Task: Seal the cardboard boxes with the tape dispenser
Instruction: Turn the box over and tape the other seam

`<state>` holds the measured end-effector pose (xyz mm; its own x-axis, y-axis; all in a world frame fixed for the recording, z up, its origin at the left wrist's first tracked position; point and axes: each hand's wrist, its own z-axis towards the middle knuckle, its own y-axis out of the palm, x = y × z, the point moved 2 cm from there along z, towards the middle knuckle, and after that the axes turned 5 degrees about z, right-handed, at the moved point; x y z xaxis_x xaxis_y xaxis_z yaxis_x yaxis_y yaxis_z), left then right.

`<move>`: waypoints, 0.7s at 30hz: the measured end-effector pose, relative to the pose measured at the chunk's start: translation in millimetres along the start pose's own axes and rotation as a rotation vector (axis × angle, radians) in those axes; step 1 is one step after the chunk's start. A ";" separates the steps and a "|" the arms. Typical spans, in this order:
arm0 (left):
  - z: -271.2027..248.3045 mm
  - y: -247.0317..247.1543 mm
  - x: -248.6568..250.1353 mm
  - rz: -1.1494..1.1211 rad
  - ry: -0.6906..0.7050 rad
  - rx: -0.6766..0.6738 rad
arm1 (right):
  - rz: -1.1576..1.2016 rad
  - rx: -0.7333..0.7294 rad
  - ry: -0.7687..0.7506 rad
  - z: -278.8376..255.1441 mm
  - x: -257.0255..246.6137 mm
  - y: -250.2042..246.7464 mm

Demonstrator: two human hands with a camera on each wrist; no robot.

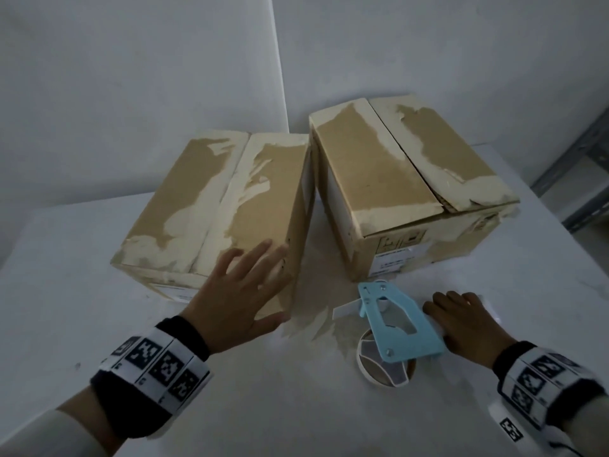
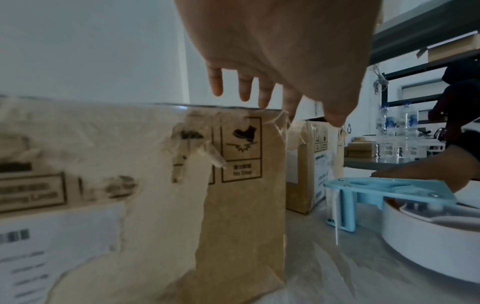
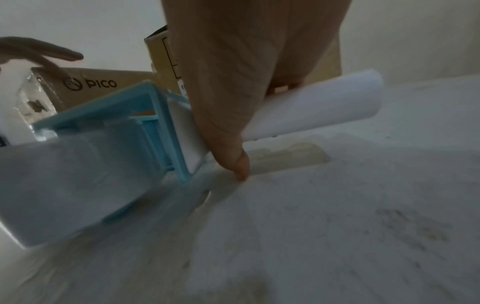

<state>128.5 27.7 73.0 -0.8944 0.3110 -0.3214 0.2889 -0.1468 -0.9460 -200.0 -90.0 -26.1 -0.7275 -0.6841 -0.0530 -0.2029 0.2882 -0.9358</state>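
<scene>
Two worn cardboard boxes stand side by side on the white table: a left box (image 1: 217,206) (image 2: 233,205) and a right box (image 1: 412,179) (image 2: 306,164), flaps down with torn tape remains. My left hand (image 1: 244,291) (image 2: 272,72) hovers open, fingers spread, over the left box's near right corner. A light blue tape dispenser (image 1: 392,321) (image 2: 384,191) (image 3: 109,131) with a white tape roll (image 1: 385,367) (image 2: 428,242) lies on the table in front of the right box. My right hand (image 1: 464,324) (image 3: 246,82) curls round its white handle (image 3: 319,107).
The white table (image 1: 296,407) carries brown paper scraps stuck near the dispenser. A grey wall stands behind the boxes. In the left wrist view, dark shelving (image 2: 415,37) with boxes and water bottles (image 2: 400,131) is at the far right.
</scene>
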 end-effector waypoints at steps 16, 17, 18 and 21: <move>-70.5 -6.0 -84.3 -0.177 -0.433 0.010 | 0.217 -0.130 0.095 -7.5 -49.3 -91.2; -74.3 -2.4 -94.0 -0.183 -0.485 -0.018 | 0.335 -0.084 0.068 -4.9 -62.5 -101.5; -76.6 1.7 -102.7 -0.199 -0.551 -0.039 | 0.417 -0.028 0.007 -0.1 -76.5 -109.8; -77.7 13.5 -124.5 -0.328 -0.810 -0.134 | 0.502 0.099 -0.159 19.2 -124.5 -124.7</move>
<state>270.3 60.0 97.1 -0.8918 -0.4500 0.0468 -0.0323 -0.0398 -0.9987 -71.5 -53.6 90.5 -0.6093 -0.5740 -0.5472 0.2125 0.5466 -0.8100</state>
